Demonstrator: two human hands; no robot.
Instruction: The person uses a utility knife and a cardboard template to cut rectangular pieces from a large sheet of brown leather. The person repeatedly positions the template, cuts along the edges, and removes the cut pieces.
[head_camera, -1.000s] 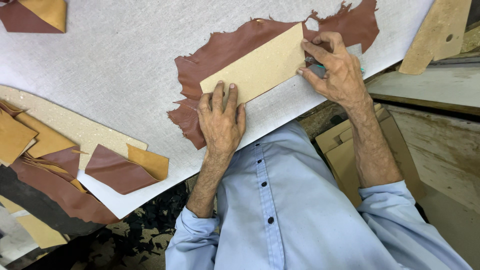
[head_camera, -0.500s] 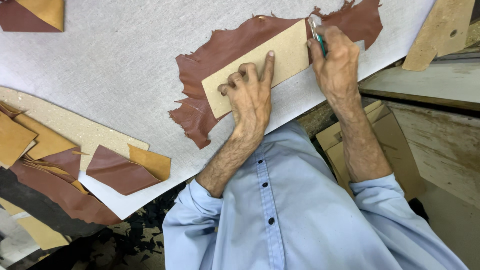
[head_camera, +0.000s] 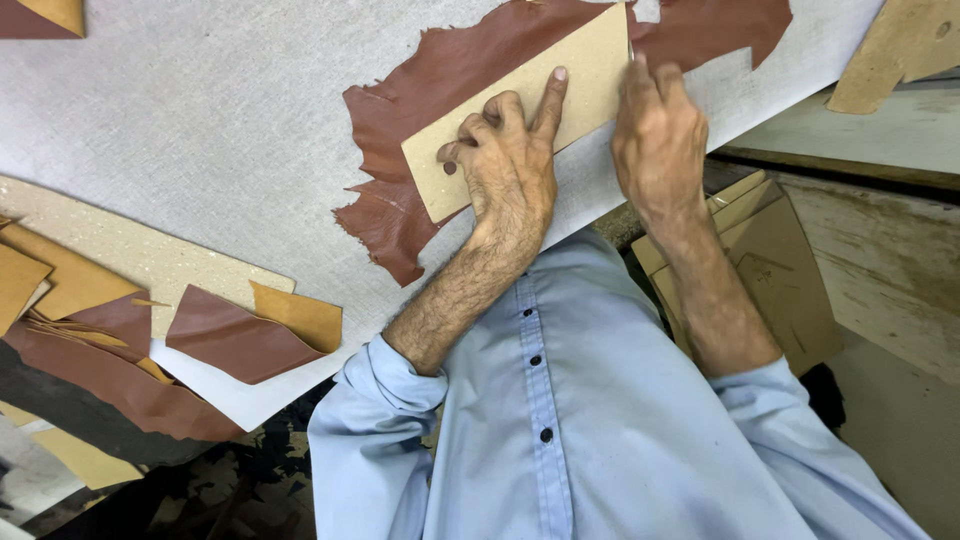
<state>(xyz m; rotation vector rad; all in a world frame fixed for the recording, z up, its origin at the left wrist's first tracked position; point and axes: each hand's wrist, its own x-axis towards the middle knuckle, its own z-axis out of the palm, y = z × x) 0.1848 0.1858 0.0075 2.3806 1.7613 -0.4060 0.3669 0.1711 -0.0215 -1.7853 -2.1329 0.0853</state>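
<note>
Cardboard template (head_camera: 520, 95) on brown leather (head_camera: 420, 90), under pressing left hand (head_camera: 510, 165); right hand (head_camera: 655, 140) clenched at its end, contents indiscernible.

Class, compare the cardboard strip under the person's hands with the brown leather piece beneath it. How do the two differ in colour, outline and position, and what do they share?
The cardboard strip is pale tan; the leather piece is reddish brown. The cardboard strip has straight, even edges; the leather piece has ragged, irregular ones. The cardboard strip lies on top, pressed by the left hand, with the right hand at its end; the leather piece lies underneath. Both lie flat on the grey work surface.
</note>
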